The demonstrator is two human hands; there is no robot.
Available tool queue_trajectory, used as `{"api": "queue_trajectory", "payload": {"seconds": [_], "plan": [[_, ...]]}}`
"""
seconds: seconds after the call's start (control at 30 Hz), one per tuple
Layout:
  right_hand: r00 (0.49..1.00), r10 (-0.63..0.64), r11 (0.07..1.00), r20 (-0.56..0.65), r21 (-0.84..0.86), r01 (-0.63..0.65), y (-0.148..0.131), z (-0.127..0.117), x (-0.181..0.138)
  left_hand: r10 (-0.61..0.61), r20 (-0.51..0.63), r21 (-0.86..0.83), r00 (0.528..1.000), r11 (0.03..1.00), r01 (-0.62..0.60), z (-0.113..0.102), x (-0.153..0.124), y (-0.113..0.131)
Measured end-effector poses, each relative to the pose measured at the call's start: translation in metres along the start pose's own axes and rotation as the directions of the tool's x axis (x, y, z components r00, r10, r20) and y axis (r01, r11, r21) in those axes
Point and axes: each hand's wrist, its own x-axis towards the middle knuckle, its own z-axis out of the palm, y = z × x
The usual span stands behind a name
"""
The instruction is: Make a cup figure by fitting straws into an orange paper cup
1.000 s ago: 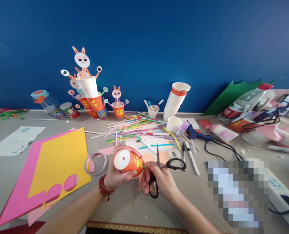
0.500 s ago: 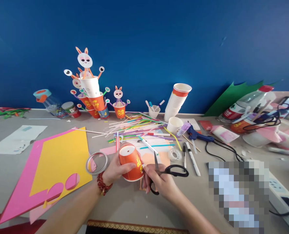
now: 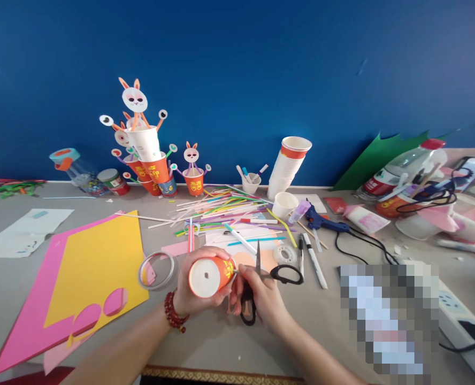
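My left hand [image 3: 184, 298] is wrapped around an orange paper cup [image 3: 206, 278] with yellow lettering. The cup lies tilted, its white base turned toward me, and a small dark hole shows in that base. In my right hand [image 3: 270, 300] is a pair of black-handled scissors [image 3: 286, 274] with the blades spread apart. One blade stands up past my fingers, while the other points left at the cup's side; whether its tip touches or pierces the wall I cannot tell. Below the cup, a piece of orange paper [image 3: 231, 303] is partly hidden by my hands.
Yellow card [image 3: 101, 251] on pink card lies left, beside a roll of tape [image 3: 171, 278]. Colourful sticks [image 3: 221, 206] spread behind my hands. Rabbit cup figures [image 3: 194, 182] and a tall cup stack [image 3: 288, 171] stand along the wall. A blue glue gun [image 3: 321, 220] lies right.
My left hand has turned the cup so its base faces me more and its open end points right. The scissors stay in my right hand, one blade now pointing at the cup's side.
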Motion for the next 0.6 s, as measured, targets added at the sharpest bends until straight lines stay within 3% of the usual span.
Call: {"api": "queue_trajectory", "payload": {"seconds": [0.23, 0.47, 0.6], "plan": [[0.996, -0.074, 0.993, 0.040, -0.090, 0.077, -0.007, -0.004, 0.001, -0.257, 0.007, -0.222, 0.966, 0.942, 0.252, -0.001, 0.010, 0.007], [0.986, -0.127, 0.963, 0.104, -0.227, 0.148, -0.002, -0.007, 0.000, -0.471, 0.138, -0.339, 0.871, 0.804, 0.489, -0.011, 0.009, -0.002], [0.958, -0.175, 0.869, 0.226, -0.421, 0.258, -0.012, -0.013, -0.005, -0.545, 0.189, -0.417, 0.817, 0.709, 0.569, -0.010, 0.009, -0.002]]}}
